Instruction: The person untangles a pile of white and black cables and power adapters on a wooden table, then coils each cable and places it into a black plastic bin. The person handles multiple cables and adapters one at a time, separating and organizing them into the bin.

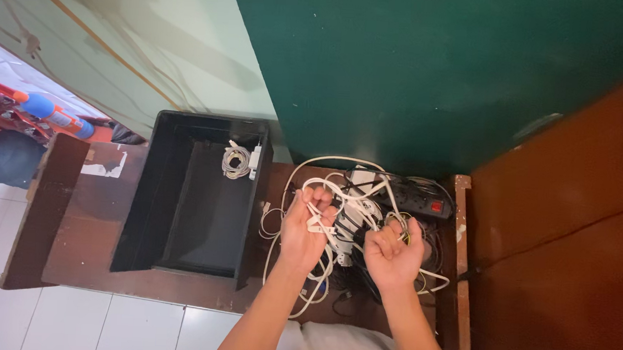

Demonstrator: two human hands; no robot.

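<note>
Untangling is the step in hand, judging by how both hands work a knot of white cables above a wooden table. The left hand is closed around a bundle of white cable, fingers curled over the loops at its 12 o'clock side. The right hand is likewise curled shut, pinching a thinner strand near its fingertips; exactly which strand cannot be told. The cable pile lies on the table between the hands and a dark green wall, with a black power strip at the 2 o'clock edge of the pile. At 9 o'clock from the hands stands an open black box, holding one coiled white cable in its far corner. The next move likely calls for drawing the hands apart slowly, keeping one strand isolated so that the loops slip free without tightening the knot.
</note>
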